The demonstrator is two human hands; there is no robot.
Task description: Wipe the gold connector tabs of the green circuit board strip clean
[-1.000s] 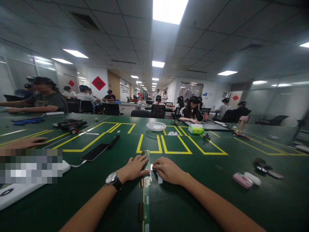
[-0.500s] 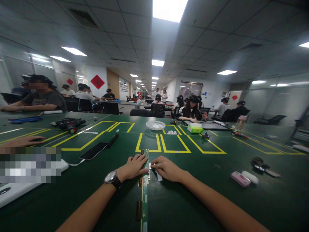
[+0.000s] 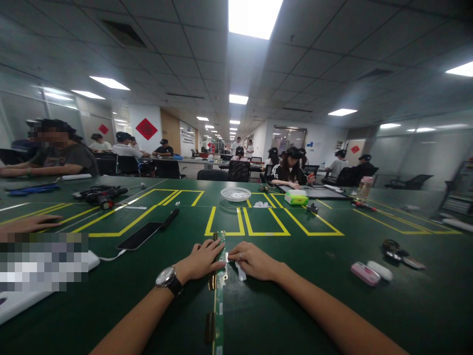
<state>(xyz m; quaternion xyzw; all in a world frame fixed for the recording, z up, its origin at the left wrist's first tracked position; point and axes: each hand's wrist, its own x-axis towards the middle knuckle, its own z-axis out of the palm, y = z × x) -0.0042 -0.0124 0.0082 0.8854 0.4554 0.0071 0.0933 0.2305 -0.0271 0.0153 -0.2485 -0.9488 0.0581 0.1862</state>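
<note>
A long, narrow green circuit board [image 3: 219, 315] lies lengthwise on the green table, with brown flexible strips along its left edge. My left hand [image 3: 203, 260], a watch on its wrist, rests on the upper part of the board, fingers spread and thumb on its surface. At the board's right edge, my right hand [image 3: 254, 260] has its fingertips pinched together on a small silvery piece. A white scrap [image 3: 241, 272] sticks out under the right hand's fingers.
Ahead stands a white round dish [image 3: 235, 195]. A phone [image 3: 139, 236] and white power strip [image 3: 33, 291] are at left, a person's hand [image 3: 31, 223] beyond. Pink case [image 3: 365, 273] and keys [image 3: 401, 254] lie right. A green box [image 3: 296, 197] sits farther back.
The view has shifted slightly, so the scene sits a little left and lower. Both hands keep nearly the same places at the board.
</note>
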